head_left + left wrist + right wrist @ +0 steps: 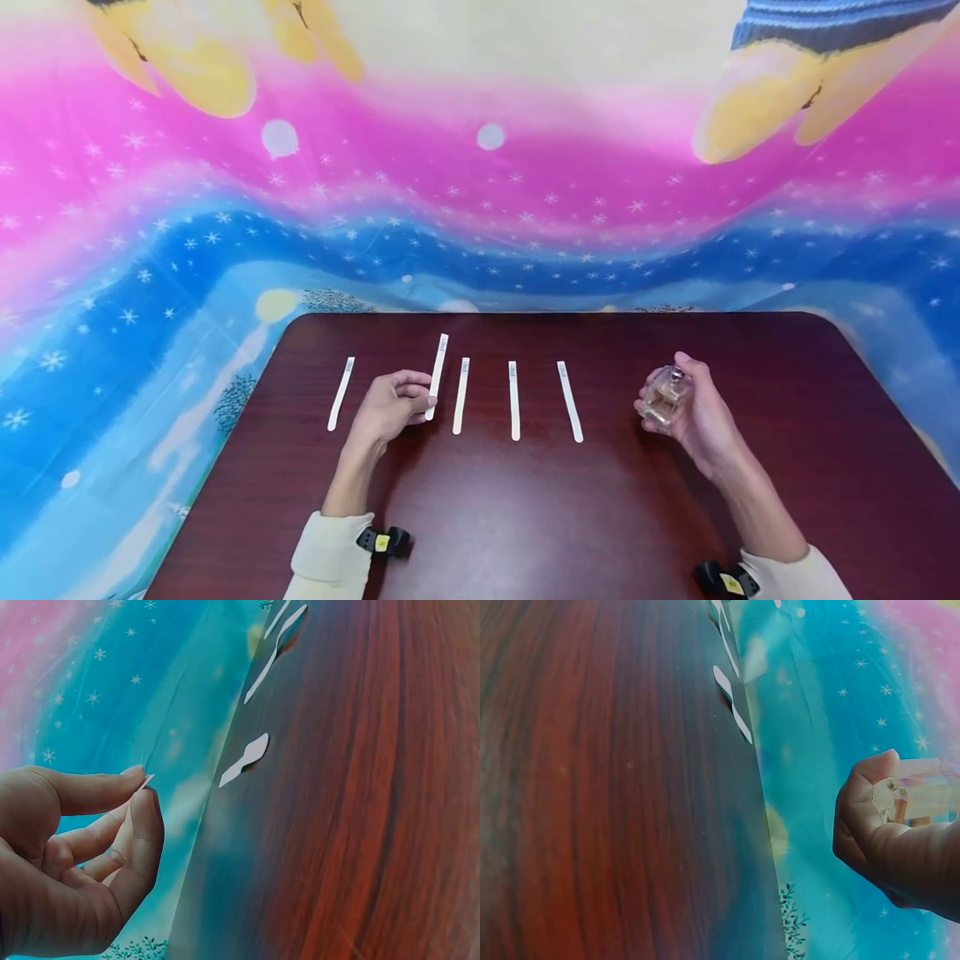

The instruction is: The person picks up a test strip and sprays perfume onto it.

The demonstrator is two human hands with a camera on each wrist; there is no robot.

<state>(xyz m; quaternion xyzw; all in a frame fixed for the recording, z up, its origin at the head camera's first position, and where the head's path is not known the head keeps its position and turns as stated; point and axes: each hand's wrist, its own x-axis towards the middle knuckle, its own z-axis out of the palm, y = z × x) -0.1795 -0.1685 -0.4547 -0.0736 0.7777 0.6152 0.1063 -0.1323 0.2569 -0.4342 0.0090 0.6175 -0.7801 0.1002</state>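
My left hand (396, 403) pinches the lower end of a white paper strip (437, 373), lifted off the dark wooden table (525, 500); in the left wrist view thumb and forefinger (139, 796) nip the strip's tip (147, 780). My right hand (693, 412) grips a small clear glass perfume bottle (664, 396) holding amber liquid, raised above the table's right half, with the forefinger on its top. The right wrist view shows the bottle (922, 796) in my fingers. Three more strips lie flat between the hands: (461, 395), (513, 400), (569, 401). Another strip (340, 393) lies left of my left hand.
A bright cloth with pink, blue and yellow patterns and white stars (480, 192) hangs behind and around the table. Both forearms wear cream sleeves with black wrist mounts (384, 542), (723, 579).
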